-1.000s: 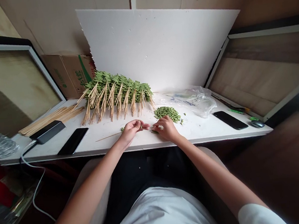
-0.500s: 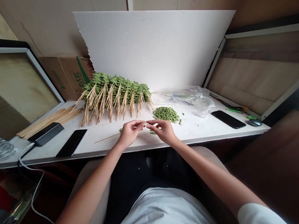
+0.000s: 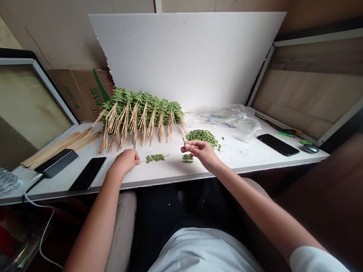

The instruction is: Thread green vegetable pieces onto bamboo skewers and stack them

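My left hand (image 3: 126, 161) is closed on one end of a thin wooden skewer (image 3: 166, 156). Several short green bean pieces (image 3: 155, 158) sit crosswise along it, and its bare tip points right. Pinched in the fingertips of my right hand (image 3: 202, 150) is a single green bean piece (image 3: 183, 140), held upright. Below those fingers a small row of cut green beans (image 3: 187, 158) lies on the white table. Just behind my right hand is a heap of loose bean pieces (image 3: 205, 136).
Filled skewers (image 3: 145, 109) are stacked at the back, sticks toward me. Bare skewers (image 3: 67, 144), a black box (image 3: 56, 162) and a phone (image 3: 87, 173) lie left. A plastic bag (image 3: 239, 123), another phone (image 3: 277, 144) and a mouse (image 3: 310, 149) lie right. A white board (image 3: 192, 56) stands behind.
My hands, together before, have moved apart. The left went left and now grips the skewer that lay on the table; the right, moved slightly right, holds a bean piece up.
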### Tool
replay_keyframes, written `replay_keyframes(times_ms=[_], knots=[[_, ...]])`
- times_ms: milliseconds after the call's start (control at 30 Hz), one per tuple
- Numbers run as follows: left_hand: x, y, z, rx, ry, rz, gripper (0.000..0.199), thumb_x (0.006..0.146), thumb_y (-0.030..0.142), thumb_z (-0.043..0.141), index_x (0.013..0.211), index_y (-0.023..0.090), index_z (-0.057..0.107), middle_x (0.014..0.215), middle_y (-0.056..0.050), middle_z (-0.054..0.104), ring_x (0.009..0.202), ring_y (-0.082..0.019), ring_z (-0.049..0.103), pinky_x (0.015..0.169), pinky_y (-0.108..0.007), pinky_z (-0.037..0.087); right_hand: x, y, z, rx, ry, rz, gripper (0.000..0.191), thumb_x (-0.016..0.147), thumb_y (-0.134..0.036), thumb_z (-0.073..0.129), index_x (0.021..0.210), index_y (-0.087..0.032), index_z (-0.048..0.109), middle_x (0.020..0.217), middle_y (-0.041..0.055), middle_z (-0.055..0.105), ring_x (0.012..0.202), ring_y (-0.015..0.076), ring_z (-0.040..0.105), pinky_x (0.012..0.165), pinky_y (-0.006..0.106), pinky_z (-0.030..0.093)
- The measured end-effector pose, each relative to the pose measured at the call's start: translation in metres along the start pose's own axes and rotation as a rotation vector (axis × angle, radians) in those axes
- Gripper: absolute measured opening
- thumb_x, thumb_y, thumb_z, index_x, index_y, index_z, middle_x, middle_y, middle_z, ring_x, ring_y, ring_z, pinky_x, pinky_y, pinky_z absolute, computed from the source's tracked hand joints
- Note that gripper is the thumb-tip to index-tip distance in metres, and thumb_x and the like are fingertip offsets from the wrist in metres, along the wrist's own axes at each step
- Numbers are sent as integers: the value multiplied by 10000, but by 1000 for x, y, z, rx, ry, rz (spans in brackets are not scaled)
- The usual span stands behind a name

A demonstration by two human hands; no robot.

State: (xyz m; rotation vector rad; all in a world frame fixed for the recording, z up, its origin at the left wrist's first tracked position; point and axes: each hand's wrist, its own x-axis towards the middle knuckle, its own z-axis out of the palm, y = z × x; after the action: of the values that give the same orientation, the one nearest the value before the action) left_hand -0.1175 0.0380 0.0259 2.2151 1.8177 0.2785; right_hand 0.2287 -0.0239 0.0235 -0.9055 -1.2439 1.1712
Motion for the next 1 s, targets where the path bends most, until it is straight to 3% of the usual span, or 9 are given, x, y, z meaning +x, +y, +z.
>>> replay_keyframes(times_ms=[133,267,533,733,1000], knots=[[2,-2,3,-40,22,65,93,862,229,647,808,191,712,923,-116,770,794,-243,677,724,-296,467,5,-3,-8,14,50,-8,391,738,-534,929,948,-224,820,939,82,822,963,245,775,638,277,556],[3,5,3,-115,165,139,134,888,162,580,953,189,694,948,-119,773,883,-258,709,778,-304,491,9,-3,-14,38,138,-33,430,697,-540,950,969,-233,821,917,68,803,928,239,751,631,290,544],[-8,52,-2,-283,418,299,118,977,212,533,969,211,651,800,-45,730,790,-223,692,778,-319,496,16,0,-21,158,256,36,467,638,-546,975,926,-219,809,944,79,816,969,264,775,661,303,544],[-19,74,2,-350,453,376,110,991,250,555,976,216,658,798,-31,733,763,-209,696,754,-312,504,12,-7,-18,238,213,50,401,696,-496,961,957,-229,814,1070,80,834,1119,279,780,755,286,593],[-21,81,9,-363,471,431,100,985,243,568,976,213,663,776,-22,725,724,-191,689,733,-303,510,11,-9,-19,328,161,42,375,726,-480,958,979,-240,822,1102,62,840,1148,259,776,761,264,624]])
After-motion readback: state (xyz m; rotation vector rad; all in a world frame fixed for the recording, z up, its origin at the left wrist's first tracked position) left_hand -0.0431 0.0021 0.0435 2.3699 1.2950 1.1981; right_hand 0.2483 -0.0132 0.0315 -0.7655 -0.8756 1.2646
